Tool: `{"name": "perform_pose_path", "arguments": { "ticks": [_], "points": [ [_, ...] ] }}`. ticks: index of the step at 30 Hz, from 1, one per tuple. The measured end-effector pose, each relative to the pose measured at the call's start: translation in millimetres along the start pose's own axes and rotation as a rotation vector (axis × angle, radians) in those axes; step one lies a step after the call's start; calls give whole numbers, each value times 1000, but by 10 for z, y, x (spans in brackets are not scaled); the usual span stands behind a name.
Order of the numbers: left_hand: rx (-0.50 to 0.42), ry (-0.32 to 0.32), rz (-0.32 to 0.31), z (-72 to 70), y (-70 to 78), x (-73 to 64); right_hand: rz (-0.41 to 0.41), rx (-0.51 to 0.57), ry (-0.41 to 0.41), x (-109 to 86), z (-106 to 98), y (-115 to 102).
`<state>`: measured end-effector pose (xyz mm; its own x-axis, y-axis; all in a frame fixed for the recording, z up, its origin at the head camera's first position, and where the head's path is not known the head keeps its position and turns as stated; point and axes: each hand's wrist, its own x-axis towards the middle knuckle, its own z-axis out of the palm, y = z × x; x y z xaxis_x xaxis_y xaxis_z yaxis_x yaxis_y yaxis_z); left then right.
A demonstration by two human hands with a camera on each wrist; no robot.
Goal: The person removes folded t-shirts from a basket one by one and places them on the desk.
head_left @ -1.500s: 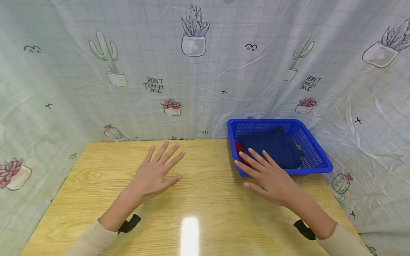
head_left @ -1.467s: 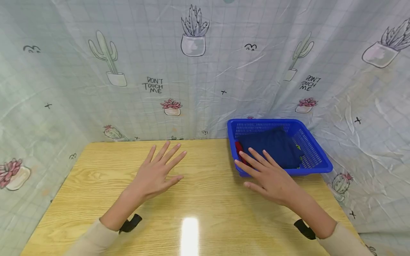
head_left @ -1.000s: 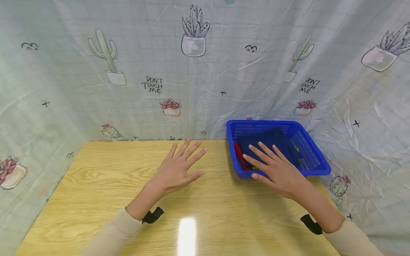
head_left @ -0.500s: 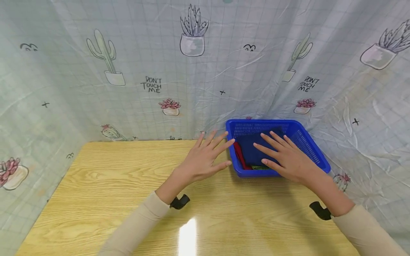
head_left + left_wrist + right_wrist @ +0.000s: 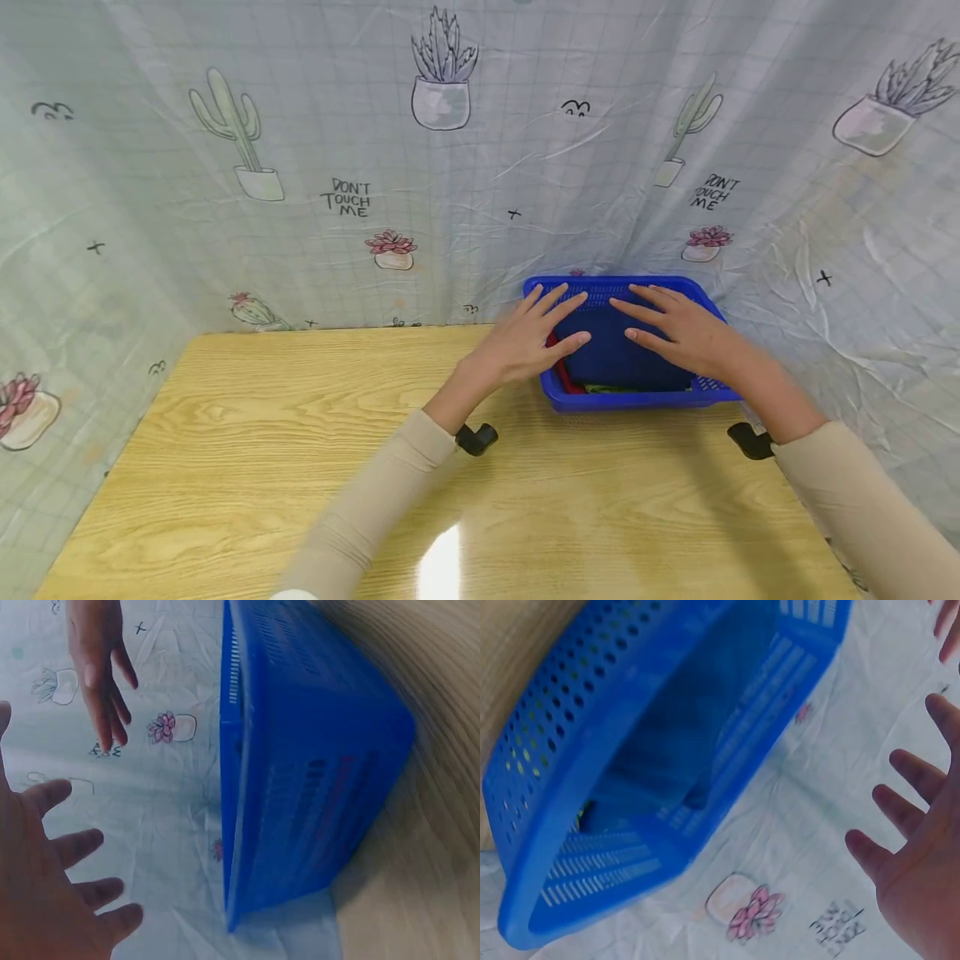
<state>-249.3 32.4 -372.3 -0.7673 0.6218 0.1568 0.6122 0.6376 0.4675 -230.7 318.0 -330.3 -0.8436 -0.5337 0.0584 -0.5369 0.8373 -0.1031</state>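
Note:
A blue plastic basket with slotted walls stands at the back right of the table. Folded dark blue cloth lies in it, a red cloth showing along the left side and a bit of green cloth at the front. Above the basket's left side hovers my left hand, fingers spread and holding nothing. My right hand is over the right part, its fingers pointing left toward the other hand. In both wrist views, the left hand and right hand appear above the basket's rim.
The wooden table extends to the left and front of the basket. A curtain printed with potted cacti hangs right behind the basket and along both sides. Each wrist carries a black mount.
My left hand has travelled right across the table to above the basket's left side. My right hand has shifted farther over the basket, slightly right and away from me. Basket and cloths stay put.

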Motion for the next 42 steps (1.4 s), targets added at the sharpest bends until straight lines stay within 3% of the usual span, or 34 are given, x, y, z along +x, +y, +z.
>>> {"name": "perform_pose_path", "arguments": {
  "ticks": [4,8,14,19,26,29,33,39,42],
  "points": [
    [-228,-12,-50,38,67,223,-7,68,0,142,-48,219],
    [-388,15,-125,105,145,477,37,123,-29,295,-92,405],
    [-533,70,-336,305,196,784,141,223,-93,468,-96,660],
    [-697,121,-520,476,166,950,240,370,-117,512,-47,854],
    [-902,134,-696,593,71,1048,481,626,-233,493,188,1031],
    [-966,115,-730,626,36,1060,533,732,-307,480,300,1051],
    [-1036,69,-745,680,1,1078,559,829,-338,469,392,1055],
    [-1025,-2,-781,777,-68,1138,528,798,-304,476,458,1089],
    [-1021,6,-779,840,-89,1144,498,772,-277,477,503,1088]
  ]
}}
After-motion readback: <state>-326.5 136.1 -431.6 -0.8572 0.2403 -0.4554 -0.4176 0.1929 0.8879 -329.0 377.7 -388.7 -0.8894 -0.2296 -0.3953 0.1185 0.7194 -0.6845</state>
